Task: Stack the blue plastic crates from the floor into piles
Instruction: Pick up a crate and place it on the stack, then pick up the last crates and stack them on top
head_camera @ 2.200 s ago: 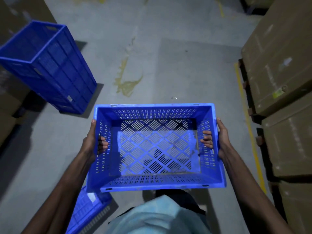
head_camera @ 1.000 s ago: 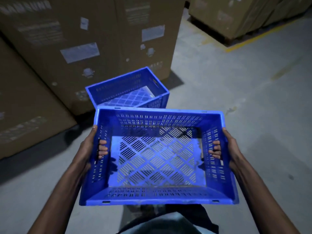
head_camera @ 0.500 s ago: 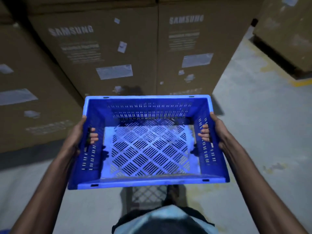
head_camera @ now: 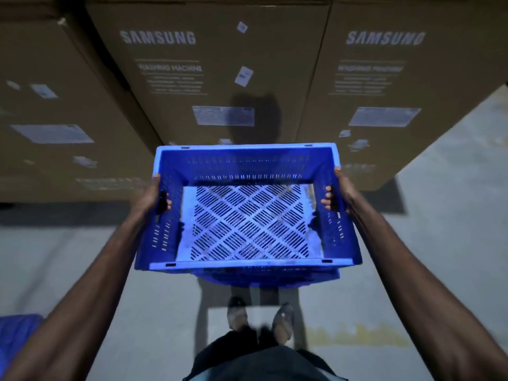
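Crate [head_camera: 247,221], blue, with slotted walls and a lattice bottom, is held off the floor [head_camera: 439,243] in front of the person, open side up and roughly level, with nothing inside it. The left hand [head_camera: 152,196] grips its left wall: the palm lies against the outside and the fingers [head_camera: 167,204] are curled in through the handle slot, their tips showing inside. The right hand [head_camera: 345,192] grips the right wall the same way, its fingers [head_camera: 326,201] hooked through that wall's slot. Both arms reach forward and are nearly straight. A darker blue strip shows just below the near rim; whether it is the crate's own wall or another crate beneath cannot be told. Beyond the far rim stand tall cardboard boxes [head_camera: 220,78] printed SAMSUNG, with white labels stuck on them, and a shadow falls on the middle one. Near the bottom of the view the person's feet [head_camera: 236,312] stand on the grey floor under the near side of the crate. A yellow smear [head_camera: 357,335] marks the floor to their right. The corner of a second crate [head_camera: 16,331] shows at the near left edge.
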Tool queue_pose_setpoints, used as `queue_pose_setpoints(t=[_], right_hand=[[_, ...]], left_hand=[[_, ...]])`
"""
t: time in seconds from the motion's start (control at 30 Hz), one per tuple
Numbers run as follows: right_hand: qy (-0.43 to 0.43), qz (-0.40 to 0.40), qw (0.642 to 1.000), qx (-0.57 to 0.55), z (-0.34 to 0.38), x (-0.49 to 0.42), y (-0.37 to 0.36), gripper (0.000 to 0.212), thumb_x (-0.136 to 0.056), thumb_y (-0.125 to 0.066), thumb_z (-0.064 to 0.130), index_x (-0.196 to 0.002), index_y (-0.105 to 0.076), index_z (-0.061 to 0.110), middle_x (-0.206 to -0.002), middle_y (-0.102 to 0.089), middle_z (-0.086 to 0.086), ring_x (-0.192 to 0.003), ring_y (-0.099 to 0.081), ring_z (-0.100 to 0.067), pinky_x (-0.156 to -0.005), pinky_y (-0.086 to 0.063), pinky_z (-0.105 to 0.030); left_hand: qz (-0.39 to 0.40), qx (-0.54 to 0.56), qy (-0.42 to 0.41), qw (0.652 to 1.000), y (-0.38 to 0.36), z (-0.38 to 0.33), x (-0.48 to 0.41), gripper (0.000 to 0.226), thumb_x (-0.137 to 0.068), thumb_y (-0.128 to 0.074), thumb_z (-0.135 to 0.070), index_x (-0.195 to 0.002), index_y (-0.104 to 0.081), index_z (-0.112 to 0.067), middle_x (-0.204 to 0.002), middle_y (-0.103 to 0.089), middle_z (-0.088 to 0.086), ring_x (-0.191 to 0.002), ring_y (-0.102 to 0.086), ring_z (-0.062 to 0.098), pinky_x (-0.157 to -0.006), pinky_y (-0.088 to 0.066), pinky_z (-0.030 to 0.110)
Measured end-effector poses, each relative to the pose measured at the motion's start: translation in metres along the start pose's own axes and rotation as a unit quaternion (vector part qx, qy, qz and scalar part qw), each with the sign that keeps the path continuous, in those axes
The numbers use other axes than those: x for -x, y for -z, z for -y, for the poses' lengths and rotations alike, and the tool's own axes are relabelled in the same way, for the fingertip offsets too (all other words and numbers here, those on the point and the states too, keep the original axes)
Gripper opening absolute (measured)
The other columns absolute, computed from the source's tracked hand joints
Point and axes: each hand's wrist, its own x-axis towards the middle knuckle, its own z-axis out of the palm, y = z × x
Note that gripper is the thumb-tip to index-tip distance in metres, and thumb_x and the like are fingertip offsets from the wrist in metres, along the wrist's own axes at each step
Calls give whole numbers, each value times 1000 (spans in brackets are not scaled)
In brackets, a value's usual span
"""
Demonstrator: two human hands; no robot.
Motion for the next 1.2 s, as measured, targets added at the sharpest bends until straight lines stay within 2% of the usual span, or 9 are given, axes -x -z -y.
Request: queue_pose_setpoints(t=[0.2,0.33,0.43,0.6,0.67,0.73,0.9,1.07,1.2], right_hand=[[-28,-16,999,-9,-8,-42,-1,63,-95,-32,74,-73,-45,16,-65,-43,-5,-34,-49,-15,-38,-43,-20],[-25,-42,999,-21,-7,-53,1,65,-94,-35,74,-74,-48,14,-63,-46,-6,-35,-50,-17,-37,-45,-21],[2,-104,995,2,-12,-61,-1,68,-93,-43,73,-74,-56,9,-61,-54,-10,-41,-54,-21,-42,-49,-27],[31,-156,987,35,-19,-65,5,75,-80,-53,77,-78,-68,4,-69,-66,-14,-54,-64,-28,-57,-56,-39],[39,-183,979,88,-16,-62,11,86,-75,-52,85,-89,-74,3,-85,-73,-17,-72,-71,-33,-76,-60,-48],[47,-214,957,190,-11,-53,18,95,-79,-47,86,-110,-72,0,-114,-70,-23,-104,-67,-40,-95,-54,-49],[159,-276,889,330,-9,-5,22,62,-89,-46,70,-97,-69,13,-106,-72,-15,-104,-63,-38,-82,-47,-40],[311,-271,868,276,-40,60,4,28,-92,-60,51,-92,-65,24,-96,-73,1,-95,-69,-23,-82,-53,-37],[358,-228,867,262,-82,98,-26,17,-93,-65,42,-95,-65,25,-95,-71,9,-93,-67,-14,-85,-53,-37]], left_hand=[[-8,-8,9,1000,-27,-8,-37,56,-103,-40,-61,-77,-51,-13,-46,-56,2,-29,-52,7,-37,-45,18],[-14,-52,7,999,-24,11,-89,93,-57,-42,-102,-71,-61,-11,-73,-73,23,-48,-69,25,-59,-58,37],[-47,-134,-17,990,-26,3,-76,90,-78,-34,-89,-71,-67,-6,-62,-71,17,-70,-75,32,-86,-60,47],[-37,-151,-44,987,-21,1,-71,92,-75,-36,-89,-73,-71,-4,-71,-74,16,-76,-75,34,-89,-59,50],[-38,-176,-44,983,-18,-4,-62,97,-73,-36,-91,-77,-72,-1,-79,-75,21,-86,-74,37,-94,-56,49],[-65,-244,-80,964,-13,-13,-45,86,-91,-40,-78,-88,-68,3,-98,-71,29,-104,-66,44,-95,-51,45],[-153,-259,-263,917,0,-8,1,50,-100,-51,-52,-109,-64,-4,-112,-67,19,-107,-60,39,-90,-45,46],[-101,-248,-400,876,-15,7,69,22,-99,-63,-36,-96,-67,-14,-97,-66,5,-92,-60,26,-84,-45,40],[15,-242,-407,881,-43,22,117,18,-97,-66,-38,-90,-67,-21,-92,-69,-7,-87,-63,15,-79,-50,35]])
